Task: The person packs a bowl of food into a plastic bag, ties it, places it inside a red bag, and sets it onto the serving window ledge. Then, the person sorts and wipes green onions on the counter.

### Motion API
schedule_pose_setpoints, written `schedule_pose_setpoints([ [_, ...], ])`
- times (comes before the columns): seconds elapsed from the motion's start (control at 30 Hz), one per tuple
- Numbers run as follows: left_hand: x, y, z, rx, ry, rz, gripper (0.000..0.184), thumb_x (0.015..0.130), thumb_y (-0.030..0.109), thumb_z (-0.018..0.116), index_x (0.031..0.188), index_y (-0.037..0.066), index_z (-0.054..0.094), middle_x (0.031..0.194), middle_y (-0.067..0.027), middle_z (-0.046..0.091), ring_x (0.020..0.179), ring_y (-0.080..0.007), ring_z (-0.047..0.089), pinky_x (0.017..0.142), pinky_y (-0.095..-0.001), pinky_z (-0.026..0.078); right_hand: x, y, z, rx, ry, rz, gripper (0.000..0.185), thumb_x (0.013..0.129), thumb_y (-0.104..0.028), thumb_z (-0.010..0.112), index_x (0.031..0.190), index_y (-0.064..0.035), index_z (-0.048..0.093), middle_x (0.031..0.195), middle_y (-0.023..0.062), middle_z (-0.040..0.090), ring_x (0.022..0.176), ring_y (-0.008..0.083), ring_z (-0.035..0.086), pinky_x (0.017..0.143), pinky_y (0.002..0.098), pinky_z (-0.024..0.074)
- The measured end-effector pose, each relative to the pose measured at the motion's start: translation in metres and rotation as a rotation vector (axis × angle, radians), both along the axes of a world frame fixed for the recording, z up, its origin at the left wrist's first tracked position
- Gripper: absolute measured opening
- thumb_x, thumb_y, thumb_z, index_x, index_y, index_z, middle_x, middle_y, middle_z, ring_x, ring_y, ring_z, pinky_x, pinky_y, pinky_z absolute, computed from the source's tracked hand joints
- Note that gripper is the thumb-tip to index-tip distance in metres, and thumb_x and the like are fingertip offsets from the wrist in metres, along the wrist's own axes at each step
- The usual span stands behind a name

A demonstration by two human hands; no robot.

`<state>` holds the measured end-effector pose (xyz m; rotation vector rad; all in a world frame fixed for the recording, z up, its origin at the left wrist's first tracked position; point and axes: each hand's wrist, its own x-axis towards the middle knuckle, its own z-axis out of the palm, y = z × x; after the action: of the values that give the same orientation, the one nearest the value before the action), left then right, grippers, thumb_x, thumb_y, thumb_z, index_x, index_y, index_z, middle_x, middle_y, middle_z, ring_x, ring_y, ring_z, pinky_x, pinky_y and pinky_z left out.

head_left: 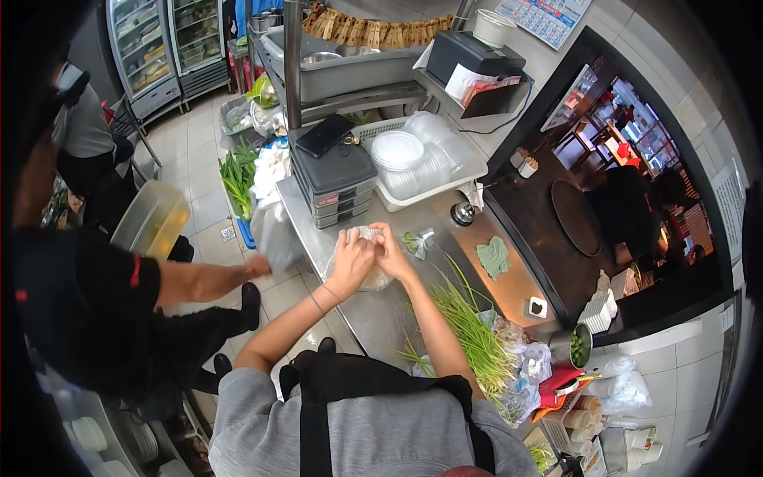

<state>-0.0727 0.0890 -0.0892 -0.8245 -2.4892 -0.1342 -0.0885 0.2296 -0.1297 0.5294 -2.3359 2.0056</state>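
On the steel counter (354, 314) lies a round clear plastic package (375, 280) with pale tan contents. Whether it is a bag or a tub, I cannot tell. My left hand (352, 258) is over its top, fingers bent down onto the plastic. Close beside it, my right hand (389, 253) has its fingers curled at the upper edge, and the two hands nearly touch. They cover much of the package. A small plastic bag with green bits (417, 242) lies right of my right hand. Long green stalks (469, 338) lie beside my right forearm.
Black drawers (338, 179) carrying a phone (325, 135) and a white tray of plastic tubs (461, 171) border the counter's back. A green cloth (493, 257) and bell (462, 212) lie rightward. At left a co-worker (87, 310) reaches across near a yellowish bin (151, 222).
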Motion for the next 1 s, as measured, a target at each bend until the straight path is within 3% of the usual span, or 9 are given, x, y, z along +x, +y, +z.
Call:
schedule_pose_setpoints([
  [0.17,-0.015,-0.006,0.007,0.043,-0.168,-0.099,0.019,0.076,0.019,0.055,0.082,0.004,0.065,0.073,-0.0089,0.063,0.092,-0.0239,0.048,0.084,-0.0390,0.032,0.017,-0.016,0.012,0.353,0.222,-0.253,0.054,0.066,0.007,0.060,0.115,-0.0085,0.042,0.090,0.0094,0.050,0.088,0.0204,0.050,0.079,0.0339,0.0412],
  [0.27,-0.031,-0.013,0.020,0.082,-0.762,-0.066,0.027,0.082,0.019,0.055,0.098,-0.002,0.062,0.090,-0.0126,0.063,0.095,-0.0249,0.051,0.088,-0.0401,0.035,0.027,-0.017,0.028,0.556,0.463,-0.374,0.053,0.066,0.004,0.061,0.114,-0.0090,0.044,0.101,0.0117,0.051,0.098,0.0249,0.049,0.089,0.0379,0.0379],
  [0.4,-0.057,-0.018,0.010,0.587,-1.549,-0.158,0.040,0.089,0.027,0.051,0.114,-0.004,0.056,0.116,-0.0130,0.056,0.112,-0.0190,0.046,0.090,-0.0268,0.036,0.028,-0.010,0.023,0.676,0.714,-0.437,0.052,0.064,-0.001,0.063,0.114,-0.0092,0.048,0.115,0.0126,0.049,0.108,0.0300,0.047,0.098,0.0423,0.0322],
  [0.6,-0.087,-0.027,-0.025,0.768,-1.692,-0.336,0.031,0.085,0.024,0.055,0.100,-0.002,0.063,0.103,-0.0055,0.059,0.093,-0.0107,0.051,0.077,-0.0253,0.040,0.026,-0.002,0.011,0.094,0.218,-0.169,0.015,0.072,-0.003,0.061,0.086,-0.0035,0.063,0.117,0.0086,0.050,0.113,0.0237,0.046,0.098,0.0352,0.0326],
  [0.7,-0.082,-0.038,-0.011,0.821,-1.686,-0.459,0.028,0.084,0.027,0.057,0.085,0.000,0.067,0.088,-0.0008,0.060,0.081,-0.0065,0.047,0.070,-0.0231,0.038,0.021,0.005,0.023,-0.045,0.075,-0.030,0.006,0.077,-0.004,0.058,0.079,-0.0050,0.064,0.114,0.0076,0.052,0.112,0.0241,0.044,0.098,0.0350,0.0315],
  [0.8,-0.080,-0.029,-0.025,0.672,-1.419,-0.291,0.027,0.083,0.027,0.058,0.077,0.003,0.068,0.075,-0.0010,0.062,0.075,-0.0125,0.050,0.066,-0.0286,0.038,0.015,0.006,0.026,-0.165,0.019,-0.029,0.014,0.084,-0.008,0.052,0.078,-0.0058,0.065,0.117,0.0072,0.050,0.112,0.0249,0.043,0.097,0.0365,0.0320],
  [0.9,-0.052,-0.024,0.002,0.341,-0.770,-0.010,0.024,0.081,0.028,0.059,0.076,0.006,0.068,0.072,-0.0046,0.064,0.076,-0.0212,0.052,0.066,-0.0363,0.036,0.024,-0.004,0.022,0.227,0.183,-0.283,0.020,0.086,-0.011,0.049,0.075,-0.0038,0.064,0.119,0.0068,0.048,0.114,0.0249,0.041,0.097,0.0380,0.0312],
  [0.93,-0.049,-0.026,-0.014,0.422,-0.557,-0.025,0.022,0.079,0.028,0.060,0.074,0.008,0.067,0.077,-0.0072,0.063,0.082,-0.0286,0.052,0.066,-0.0416,0.034,0.031,-0.005,0.015,0.312,0.246,-0.317,0.018,0.086,-0.010,0.049,0.076,-0.0035,0.063,0.119,0.0071,0.048,0.113,0.0244,0.041,0.096,0.0377,0.0339],
  [1.0,-0.043,-0.030,-0.037,0.428,-0.429,-0.022,0.022,0.078,0.027,0.060,0.070,0.008,0.064,0.075,-0.0071,0.062,0.082,-0.0281,0.052,0.068,-0.0417,0.033,0.047,-0.009,-0.005,0.481,0.373,-0.386,0.016,0.086,-0.010,0.049,0.079,-0.0029,0.062,0.117,0.0078,0.047,0.111,0.0233,0.043,0.092,0.0372,0.0394],
])
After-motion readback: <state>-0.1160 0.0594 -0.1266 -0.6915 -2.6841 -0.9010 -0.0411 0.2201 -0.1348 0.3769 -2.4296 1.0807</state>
